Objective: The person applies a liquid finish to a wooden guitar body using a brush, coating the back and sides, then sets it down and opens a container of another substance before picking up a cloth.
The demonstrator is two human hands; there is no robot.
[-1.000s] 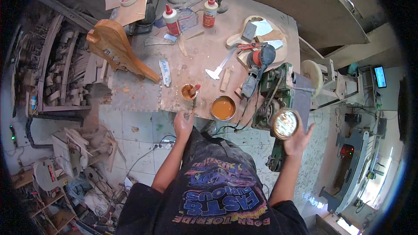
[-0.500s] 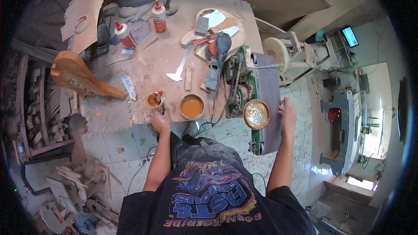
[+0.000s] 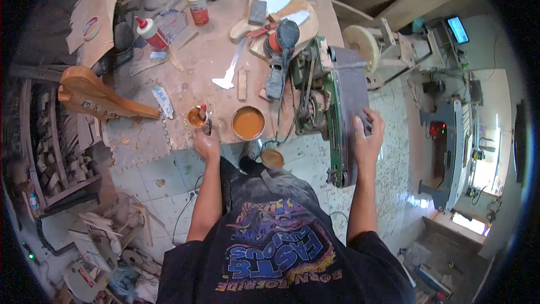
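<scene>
My left hand (image 3: pixel 205 142) is closed on a slim dark item I cannot make out, just below a small cup (image 3: pixel 196 117) of amber liquid with a red-tipped stick in it. Right of that, an open round can (image 3: pixel 247 123) of tan-brown liquid stands near the bench edge. My right hand (image 3: pixel 368 135) is open and empty, fingers apart and bent over the grey belt (image 3: pixel 347 84) of a green belt sander (image 3: pixel 333 166). A round golden lid (image 3: pixel 273 158) lies low beyond the bench edge, near my foot.
The wooden bench (image 3: pixel 197 70) holds an orange-stained guitar-like body (image 3: pixel 84 93), glue bottles (image 3: pixel 198 7), a handheld sander (image 3: pixel 284 42), white calipers (image 3: pixel 228 79) and a pale wooden body (image 3: pixel 309 11). Wood offcuts (image 3: pixel 53 152) fill the left side; cables and machinery stand right.
The lid that was in my right hand, then over the sander, is now down by my foot. My right hand is empty, higher on the belt. The view has shifted over the bench.
</scene>
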